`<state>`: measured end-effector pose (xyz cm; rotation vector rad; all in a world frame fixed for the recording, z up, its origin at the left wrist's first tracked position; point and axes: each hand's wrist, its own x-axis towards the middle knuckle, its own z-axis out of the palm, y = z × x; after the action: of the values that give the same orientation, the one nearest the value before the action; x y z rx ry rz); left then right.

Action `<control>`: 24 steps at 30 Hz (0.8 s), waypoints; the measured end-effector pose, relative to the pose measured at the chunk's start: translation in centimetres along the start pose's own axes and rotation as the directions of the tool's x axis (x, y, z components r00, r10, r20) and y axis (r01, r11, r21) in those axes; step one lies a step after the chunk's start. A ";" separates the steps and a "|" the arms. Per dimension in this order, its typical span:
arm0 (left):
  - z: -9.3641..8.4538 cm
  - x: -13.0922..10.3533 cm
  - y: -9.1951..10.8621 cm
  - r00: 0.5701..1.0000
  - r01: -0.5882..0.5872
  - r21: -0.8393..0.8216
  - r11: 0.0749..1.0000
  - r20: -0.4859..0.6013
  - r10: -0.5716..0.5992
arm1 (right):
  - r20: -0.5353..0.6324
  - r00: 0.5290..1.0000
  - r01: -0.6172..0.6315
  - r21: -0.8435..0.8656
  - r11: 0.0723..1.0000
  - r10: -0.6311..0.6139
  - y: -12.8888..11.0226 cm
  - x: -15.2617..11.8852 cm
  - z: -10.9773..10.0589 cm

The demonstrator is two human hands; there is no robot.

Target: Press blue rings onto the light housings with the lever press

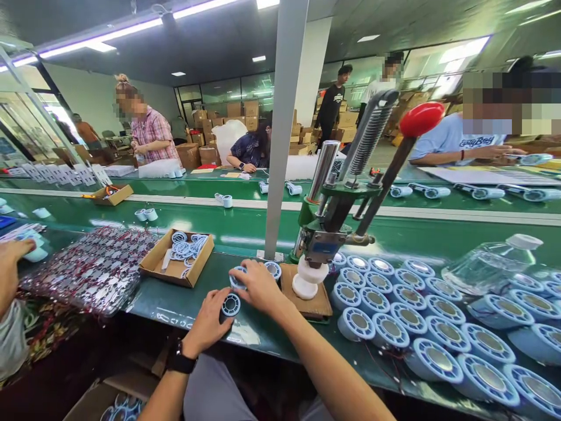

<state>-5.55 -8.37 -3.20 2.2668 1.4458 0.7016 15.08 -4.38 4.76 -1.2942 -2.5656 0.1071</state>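
Observation:
My left hand [208, 318], with a black watch on its wrist, is wrapped round a light blue round housing [231, 304] at the table's front edge. Just behind it, my right hand [259, 286] has its fingers on another blue housing [237, 277], partly hidden by them. A third housing [272, 270] stands right behind my right hand. To the right, the hand press [324, 245] with a red knob has white round pads above a brown board [287, 278].
Many blue housings [407, 316] cover the right of the table, beside a clear bottle [491, 266]. Left are a cardboard tray [199, 272] of blue rings and stacked metal parts [92, 263]. A co-worker's hand [13, 263] is at far left. A grey post [278, 175] stands behind.

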 end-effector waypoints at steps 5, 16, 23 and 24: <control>0.2 0.1 0.1 1.000 -0.003 0.006 1.000 0.001 0.003 | -0.124 0.980 -0.125 0.220 0.968 0.155 -1.1 -8.3 2.3; 0.7 0.0 1.6 0.989 0.116 -0.217 0.969 -0.066 -0.133 | -0.218 0.919 -0.181 0.507 0.843 0.328 -0.6 -14.8 7.8; 3.0 -1.4 8.8 0.997 -0.051 -0.204 0.978 -0.067 0.038 | -0.471 0.757 -0.176 0.519 0.836 0.452 -1.8 -12.7 10.4; 3.1 -1.1 9.2 0.996 -0.075 -0.173 0.982 -0.064 0.065 | -0.518 0.722 -0.186 0.494 0.849 0.459 -2.1 -12.4 10.9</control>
<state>2.60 -13.25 -0.95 2.1867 1.2800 0.8866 17.57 -14.92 -7.89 -1.3221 -1.6202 0.2310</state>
